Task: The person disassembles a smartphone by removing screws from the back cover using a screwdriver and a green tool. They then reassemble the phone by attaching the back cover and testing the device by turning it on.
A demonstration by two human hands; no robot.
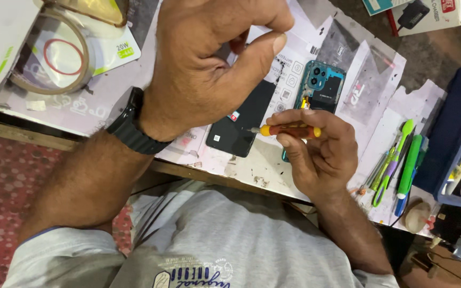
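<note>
R hand (318,152) clamped on small screwdriver (289,130), orange grip w/ yellow ends, lying flat, tip pointing toward L hand. Just beyond R fingers: opened teal phone (321,80); black panel (244,120) beside tip. L hand (204,58) raised above bench, thumb and fingers pinched together, contents can't tell; black watch (129,125) at wrist. Green tools (401,160) right of R hand.

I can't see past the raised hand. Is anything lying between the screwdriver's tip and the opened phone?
Nothing visible does. The right hand holds the small screwdriver just in front of the opened teal phone; its tip points left, over the black panel. The left hand hovers above.
</note>
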